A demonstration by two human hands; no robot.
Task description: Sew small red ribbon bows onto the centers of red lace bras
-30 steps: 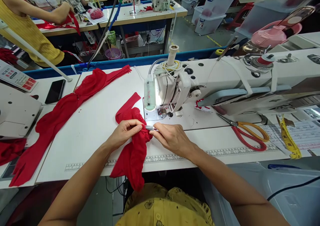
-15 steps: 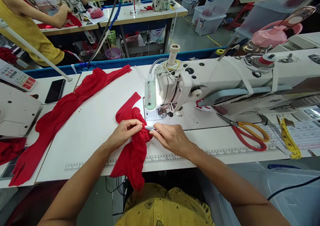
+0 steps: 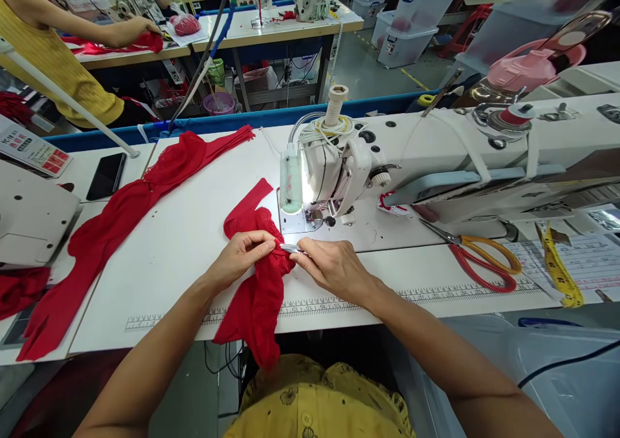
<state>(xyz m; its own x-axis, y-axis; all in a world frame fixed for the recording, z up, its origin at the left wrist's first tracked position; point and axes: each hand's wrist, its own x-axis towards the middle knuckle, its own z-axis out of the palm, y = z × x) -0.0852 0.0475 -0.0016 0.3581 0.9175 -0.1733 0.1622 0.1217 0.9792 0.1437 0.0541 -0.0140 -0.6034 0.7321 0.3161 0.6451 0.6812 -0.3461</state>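
Left hand [image 3: 245, 256] pinching red lace cloth [image 3: 259, 283], right hand [image 3: 332, 267] gripping small metal snips [image 3: 292, 249] against it, beside sewing machine [image 3: 339, 166].

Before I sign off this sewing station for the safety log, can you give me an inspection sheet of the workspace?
Surface: white sewing table with a printed ruler along its front edge.
Job's things: red lace piece, draped over the front edge; small metal tool at its top edge.
Clutter: red-and-yellow scissors, yellow tape measure, black phone, long red fabric.
Hands: left hand pinches the lace; right hand holds the tool against it.
Cables: black cable at lower right.
Surroundings: sewing machine with its lamp lit; another person at a far table.
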